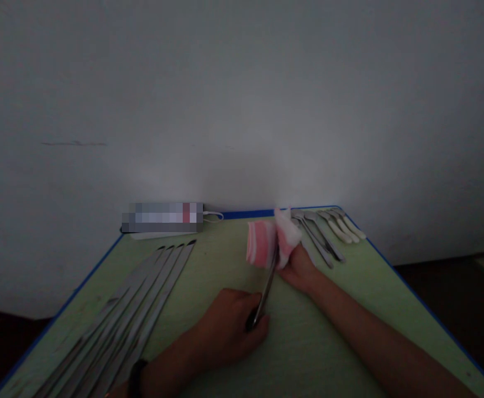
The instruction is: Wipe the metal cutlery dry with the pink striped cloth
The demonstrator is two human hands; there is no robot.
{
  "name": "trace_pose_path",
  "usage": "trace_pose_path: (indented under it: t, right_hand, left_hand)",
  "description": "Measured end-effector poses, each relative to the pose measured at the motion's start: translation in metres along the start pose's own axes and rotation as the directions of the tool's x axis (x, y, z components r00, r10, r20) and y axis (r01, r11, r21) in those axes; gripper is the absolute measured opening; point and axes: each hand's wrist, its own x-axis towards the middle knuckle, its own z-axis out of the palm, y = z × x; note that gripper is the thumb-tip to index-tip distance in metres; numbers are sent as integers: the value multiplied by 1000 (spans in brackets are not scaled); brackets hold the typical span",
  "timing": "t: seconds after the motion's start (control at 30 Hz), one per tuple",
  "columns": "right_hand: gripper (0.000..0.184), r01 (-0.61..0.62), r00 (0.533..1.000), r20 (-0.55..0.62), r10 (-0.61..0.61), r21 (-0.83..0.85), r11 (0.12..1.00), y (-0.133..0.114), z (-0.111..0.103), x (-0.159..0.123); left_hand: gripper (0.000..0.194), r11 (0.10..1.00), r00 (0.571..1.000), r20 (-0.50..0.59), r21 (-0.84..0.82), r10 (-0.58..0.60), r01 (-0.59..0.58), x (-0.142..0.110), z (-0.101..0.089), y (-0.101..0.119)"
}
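Closest on my feed, the left hand pinches the near end of a metal utensil between closed thumb and fingers, with a row of long metal pieces to its left on the green table. Just beyond, the right hand, fingers partly hidden, grips a pink-and-white cloth against the utensil's far end; past it lie metal spoons beside white-handled utensils.

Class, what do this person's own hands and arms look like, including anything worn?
The left hand and right hand are bare, without gloves. No sleeve shows on the left arm or the right arm. Around the left wrist sits a narrow, dark band, too dim to tell its material. The right wrist is bare.
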Motion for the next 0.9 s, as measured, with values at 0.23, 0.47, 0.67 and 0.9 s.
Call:
trace_pose_path:
  t: [0.23,0.47,0.67,0.9]
  right_hand:
    - [15,159,967,-216,-132,110,981,-5,4,4]
    - [14,124,992,29,-121,-113,986,3,4,-3]
    - [14,35,998,55,-25,-196,980,1,6,-6]
    - [17,-13,999,31,17,-133,991,2,-1,-3]
  left_hand:
    - [14,991,996,48,110,77,-81,-4,-2,2]
    - [22,998,1000,21,63,22,-23,-1,-1,1]
    - [25,1000,1000,-14,18,-8,8,0,1,2]
    - [25,1000,1000,-5,6,-12,12,0,-1,2]
